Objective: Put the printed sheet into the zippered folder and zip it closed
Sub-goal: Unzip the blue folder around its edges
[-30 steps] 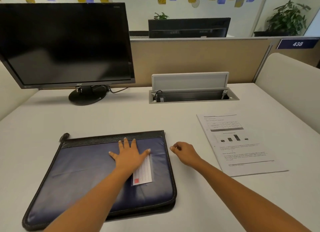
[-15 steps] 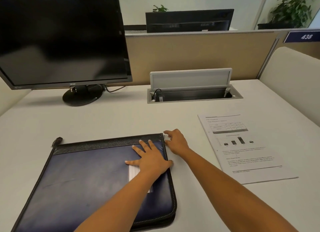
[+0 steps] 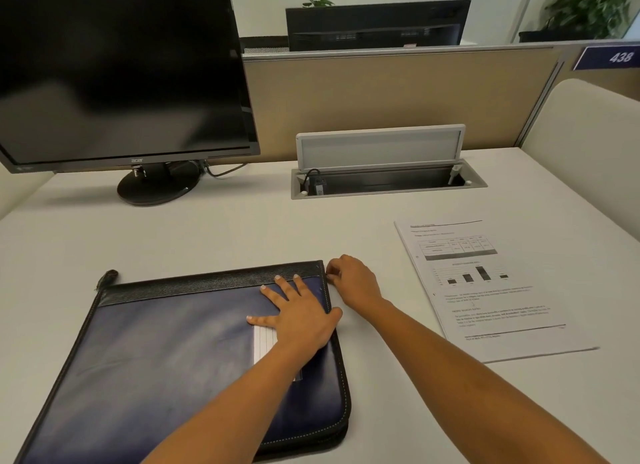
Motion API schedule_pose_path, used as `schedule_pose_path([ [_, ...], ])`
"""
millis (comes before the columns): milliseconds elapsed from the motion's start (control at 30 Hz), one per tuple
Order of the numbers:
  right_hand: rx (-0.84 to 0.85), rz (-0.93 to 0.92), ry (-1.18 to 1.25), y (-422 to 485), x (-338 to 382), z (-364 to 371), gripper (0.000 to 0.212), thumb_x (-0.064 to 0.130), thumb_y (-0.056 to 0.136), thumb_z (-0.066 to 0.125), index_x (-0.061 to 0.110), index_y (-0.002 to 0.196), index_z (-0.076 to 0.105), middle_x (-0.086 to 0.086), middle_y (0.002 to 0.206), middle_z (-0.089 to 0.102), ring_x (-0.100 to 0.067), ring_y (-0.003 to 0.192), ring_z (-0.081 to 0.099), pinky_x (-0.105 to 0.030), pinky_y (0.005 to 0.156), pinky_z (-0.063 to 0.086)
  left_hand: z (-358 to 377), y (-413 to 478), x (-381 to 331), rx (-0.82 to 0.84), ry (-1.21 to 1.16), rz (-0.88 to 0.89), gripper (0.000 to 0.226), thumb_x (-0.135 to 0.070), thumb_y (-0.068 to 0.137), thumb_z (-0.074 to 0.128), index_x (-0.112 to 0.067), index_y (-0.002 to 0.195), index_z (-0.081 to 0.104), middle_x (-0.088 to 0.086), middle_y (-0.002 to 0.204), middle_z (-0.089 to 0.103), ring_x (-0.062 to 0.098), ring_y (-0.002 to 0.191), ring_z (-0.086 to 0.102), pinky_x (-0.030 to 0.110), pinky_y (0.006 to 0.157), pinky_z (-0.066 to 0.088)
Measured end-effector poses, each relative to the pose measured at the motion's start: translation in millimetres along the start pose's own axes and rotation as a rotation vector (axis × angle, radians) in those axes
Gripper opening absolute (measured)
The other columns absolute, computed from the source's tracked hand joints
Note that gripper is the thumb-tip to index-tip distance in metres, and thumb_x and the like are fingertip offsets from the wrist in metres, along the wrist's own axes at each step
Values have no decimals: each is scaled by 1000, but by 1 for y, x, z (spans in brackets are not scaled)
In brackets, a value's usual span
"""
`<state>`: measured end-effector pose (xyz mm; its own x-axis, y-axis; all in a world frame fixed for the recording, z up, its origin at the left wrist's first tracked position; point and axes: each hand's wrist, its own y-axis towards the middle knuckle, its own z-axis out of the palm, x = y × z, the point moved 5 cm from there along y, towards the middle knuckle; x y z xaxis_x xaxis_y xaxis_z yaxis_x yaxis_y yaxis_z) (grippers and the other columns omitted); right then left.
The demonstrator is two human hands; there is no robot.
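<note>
The zippered folder [image 3: 194, 356] lies shut on the worktop [image 3: 242, 235], long axis running left to right, black spine band away from the person. The left hand [image 3: 298, 316] presses flat on it, fingers spread wide, holding nothing. The right hand [image 3: 353, 280] has its fingers pinched narrow at the folder's far right corner, probably on the zip pull, though that is too small to confirm. Best to keep the cover pinned and draw the pull steadily along the edge. The printed sheet [image 3: 491, 290] lies right of the folder, well apart, its heading pointing away.

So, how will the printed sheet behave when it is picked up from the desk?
The printed sheet looks like one thin page lying flat, so it will likely flop and bend if lifted by one edge. It seems very light and may slide on the smooth desk.
</note>
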<state>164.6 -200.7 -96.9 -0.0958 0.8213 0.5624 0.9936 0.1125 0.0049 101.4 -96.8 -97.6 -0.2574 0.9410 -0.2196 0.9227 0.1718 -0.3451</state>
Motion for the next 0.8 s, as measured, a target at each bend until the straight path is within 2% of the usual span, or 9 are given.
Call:
schedule_pose_path([
  [200, -54, -42, 33, -12, -2, 1, 21, 10, 92, 44, 5, 95, 65, -13, 95, 61, -27, 88, 57, -34, 71, 43, 2, 0, 2, -7, -5, 11, 91, -58, 87, 39, -9, 148, -7, 17, 155, -15, 45, 139, -18, 78, 96, 2],
  [333, -49, -80, 69, -26, -1, 3, 20, 9, 90, 47, 6, 96, 66, -11, 95, 61, -23, 90, 56, -25, 68, 35, -1, 4, 3, -12, -2, 8, 91, -61, 87, 37, -10, 148, -7, 17, 155, -14, 45, 139, -17, 78, 97, 3],
  [600, -40, -117, 114, -58, -6, 3, 20, 16, 90, 52, 8, 99, 67, -12, 96, 63, -23, 93, 56, -22, 70, 36, -4, 10, 5, -1, -8, 3, 97, -69, 84, 35, -11, 148, -8, 16, 155, -16, 44, 139, -18, 77, 97, 2],
  [700, -48, -121, 149, -67, -7, 2, 19, 17, 89, 54, 7, 99, 68, -13, 94, 64, -23, 90, 56, -8, 62, 29, -4, 10, 6, 1, 4, 5, 97, -68, 84, 37, -11, 148, -8, 15, 156, -16, 43, 139, -18, 77, 98, 2],
  [800, -53, -114, 183, -75, -8, 2, 18, 14, 88, 56, 6, 97, 70, -13, 91, 63, -22, 86, 55, -6, 62, 28, -4, 10, 8, -6, -4, 22, 90, -63, 87, 36, -12, 149, -6, 13, 156, -14, 42, 140, -17, 76, 98, 2],
])
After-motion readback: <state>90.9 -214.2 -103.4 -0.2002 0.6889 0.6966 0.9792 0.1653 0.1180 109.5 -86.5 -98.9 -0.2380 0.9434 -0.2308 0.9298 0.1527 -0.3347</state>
